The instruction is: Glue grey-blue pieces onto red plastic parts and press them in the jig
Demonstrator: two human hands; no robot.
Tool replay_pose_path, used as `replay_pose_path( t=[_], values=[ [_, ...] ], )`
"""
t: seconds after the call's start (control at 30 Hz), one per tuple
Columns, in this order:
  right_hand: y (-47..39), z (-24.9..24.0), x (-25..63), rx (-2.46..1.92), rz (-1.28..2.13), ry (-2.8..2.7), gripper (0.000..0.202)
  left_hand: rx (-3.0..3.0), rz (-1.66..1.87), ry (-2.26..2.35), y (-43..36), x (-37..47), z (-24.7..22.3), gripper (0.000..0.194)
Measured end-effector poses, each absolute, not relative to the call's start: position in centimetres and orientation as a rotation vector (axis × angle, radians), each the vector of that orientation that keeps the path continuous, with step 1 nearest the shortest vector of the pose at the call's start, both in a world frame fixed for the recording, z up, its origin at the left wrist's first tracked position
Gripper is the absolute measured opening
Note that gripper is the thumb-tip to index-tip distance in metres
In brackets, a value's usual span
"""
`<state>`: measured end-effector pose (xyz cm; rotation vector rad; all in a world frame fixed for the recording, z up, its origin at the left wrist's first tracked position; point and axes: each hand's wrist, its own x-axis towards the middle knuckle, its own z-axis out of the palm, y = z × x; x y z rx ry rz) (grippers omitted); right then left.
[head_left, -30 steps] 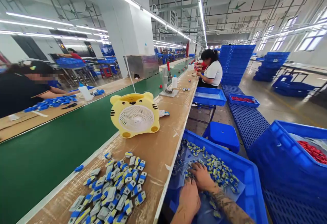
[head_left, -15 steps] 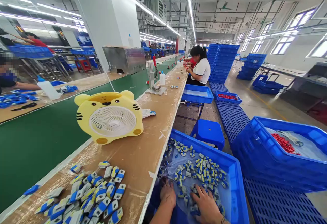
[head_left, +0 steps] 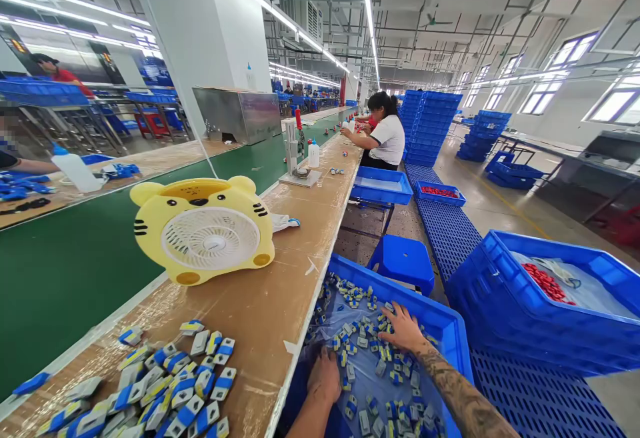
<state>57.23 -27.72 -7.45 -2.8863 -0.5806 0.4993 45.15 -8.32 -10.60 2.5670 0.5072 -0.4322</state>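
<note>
A blue plastic bin [head_left: 457, 331] with a clear liner holds many small grey blocks [head_left: 363, 341] banded in blue and yellow. Inside it, towards the far right side, my right hand [head_left: 404, 329] has its fingers spread over the blocks, palm down. My left hand [head_left: 325, 377] is low at the bin's left side, beside the table edge. Its fingers bend downward, and their tips are hidden. More of the same blocks lie in a loose pile [head_left: 175, 385] on the table, left of the bin.
A yellow tiger-faced fan [head_left: 203, 231] stands on the brown-covered table [head_left: 260, 305], beside a green conveyor belt [head_left: 75, 258]. Behind the bin is a blue stool [head_left: 403, 261]. Stacked blue crates [head_left: 505, 305] with red parts stand to the right. A co-worker [head_left: 387, 135] sits further along.
My right hand has moved forward, away from me, across the blocks, showing more forearm. Blocks now lie spread nearer to me in the bin. My left hand stays at the bin's left side.
</note>
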Motion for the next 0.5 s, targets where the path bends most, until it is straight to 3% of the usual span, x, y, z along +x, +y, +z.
replay_pose_path(
  t=[0.27,0.5],
  values=[
    [-29.6,-9.0,51.4,-2.909,0.668,-0.512,0.062,2.716,-0.648,0.579,-8.7,45.6,-9.8,0.042],
    [-32.6,-9.2,45.3,-2.705,0.906,-0.560,0.046,2.796,-0.638,0.583,-8.4,47.0,-8.7,0.039]
  ],
)
